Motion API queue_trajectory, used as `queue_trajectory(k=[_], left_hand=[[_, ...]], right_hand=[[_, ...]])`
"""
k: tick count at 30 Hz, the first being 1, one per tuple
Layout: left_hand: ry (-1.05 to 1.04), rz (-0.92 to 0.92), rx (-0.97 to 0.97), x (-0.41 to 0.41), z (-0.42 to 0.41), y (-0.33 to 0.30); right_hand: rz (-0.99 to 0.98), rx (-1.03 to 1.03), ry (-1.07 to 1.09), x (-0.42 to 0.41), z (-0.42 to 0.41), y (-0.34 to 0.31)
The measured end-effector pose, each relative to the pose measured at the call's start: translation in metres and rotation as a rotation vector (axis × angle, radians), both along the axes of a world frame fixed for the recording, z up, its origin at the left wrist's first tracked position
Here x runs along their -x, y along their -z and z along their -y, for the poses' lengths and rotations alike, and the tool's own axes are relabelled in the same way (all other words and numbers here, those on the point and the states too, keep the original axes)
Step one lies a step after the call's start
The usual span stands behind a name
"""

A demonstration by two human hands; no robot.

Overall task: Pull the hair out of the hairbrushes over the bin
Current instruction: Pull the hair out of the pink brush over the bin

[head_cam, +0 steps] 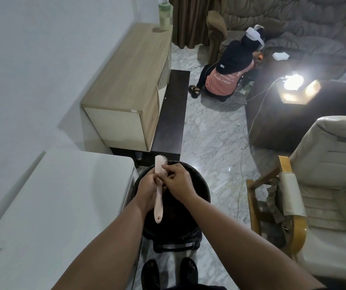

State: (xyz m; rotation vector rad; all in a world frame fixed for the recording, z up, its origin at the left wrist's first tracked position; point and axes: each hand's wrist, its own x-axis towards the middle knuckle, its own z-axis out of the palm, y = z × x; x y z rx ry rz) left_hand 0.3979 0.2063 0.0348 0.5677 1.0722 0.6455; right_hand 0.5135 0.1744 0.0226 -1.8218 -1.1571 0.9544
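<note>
hairbrush [158, 186]: pink, lower centre of frame, above the dark bin [201, 191]; bristles face right
long axis: near vertical in frame, head up, handle end down toward the wearer
left hand [147, 190]: closed round brush neck from the left
right hand [177, 181]: fingers pinched at the bristles, right of the head; hair itself too small to see
key relation: bristles touch right fingertips; pull likely goes rightward, away from the head, over the bin

We held a pale pink hairbrush [158, 191] in our left hand [147, 190] above a dark round bin [199, 197] on the marble floor [214, 130], while our right hand [177, 182] pinched at its bristles.
</note>
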Motion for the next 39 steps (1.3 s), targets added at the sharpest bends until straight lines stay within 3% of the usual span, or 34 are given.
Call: queue_trajectory(k=[4,6,8,10,14,20,25,28,33,39], left_hand=[[0.043,-0.043,0.005,0.000,0.002,-0.001],[0.059,-0.128,-0.015,0.002,0.000,-0.001],[0.048,-0.198,-0.032,0.007,-0.002,-0.003],[0.066,-0.218,-0.016,0.010,-0.002,-0.003],[0.062,-0.188,0.031,0.016,0.008,0.001],[-0.010,-0.224,0.028,0.031,-0.002,0.006],[-0.001,-0.165,0.023,0.011,0.000,-0.003],[0.016,-0.065,0.013,0.004,0.006,0.002],[0.094,-0.271,-0.152,0.010,0.018,0.006],[0.028,-0.471,-0.314,0.010,0.020,0.002]], right_hand=[[0.023,0.017,0.026,-0.008,-0.006,-0.002],[-0.126,0.077,0.100,-0.011,-0.009,-0.001],[-0.390,0.159,0.285,-0.014,-0.004,-0.001],[-0.518,0.225,0.472,-0.021,-0.001,0.003],[-0.349,0.317,0.606,-0.044,0.003,0.012],[-0.133,0.269,0.600,-0.063,0.010,0.019],[-0.260,0.095,0.166,-0.008,0.002,0.004],[-0.198,0.068,0.148,0.008,-0.002,0.004],[-0.027,0.181,0.125,-0.005,-0.004,0.006],[-0.092,0.278,0.213,-0.023,0.002,0.007]])
